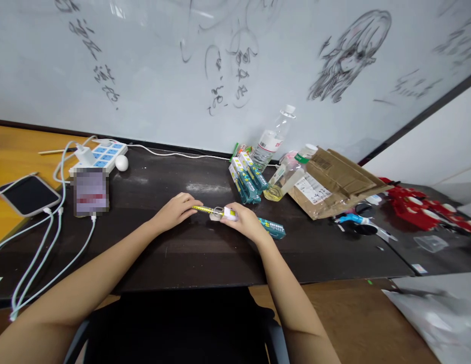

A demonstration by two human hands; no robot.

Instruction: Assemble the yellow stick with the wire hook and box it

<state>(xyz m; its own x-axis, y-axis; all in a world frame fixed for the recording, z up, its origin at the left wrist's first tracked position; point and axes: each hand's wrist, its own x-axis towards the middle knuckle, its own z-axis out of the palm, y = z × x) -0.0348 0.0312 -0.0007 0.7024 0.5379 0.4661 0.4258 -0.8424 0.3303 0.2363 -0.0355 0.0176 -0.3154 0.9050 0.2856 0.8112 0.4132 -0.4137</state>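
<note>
My left hand (176, 210) and my right hand (246, 221) rest on the dark table (189, 253), close together near its middle. Between them runs a thin yellow tube (203, 209), which the left fingers pinch at one end. The right fingers grip a small white box (230, 214) at the tube's other end, where something small and clear sits. A teal box (272, 228) lies flat just right of my right hand. A stack of similar teal and yellow boxes (246, 180) leans behind the hands.
Two clear plastic bottles (272, 137) (289, 174) and an opened cardboard parcel (332, 181) stand at the back right. A blue-and-white power strip (102, 154), two phones (28, 194) (91, 192) and white cables occupy the left. Red items (421, 206) and scissors (356, 223) lie far right.
</note>
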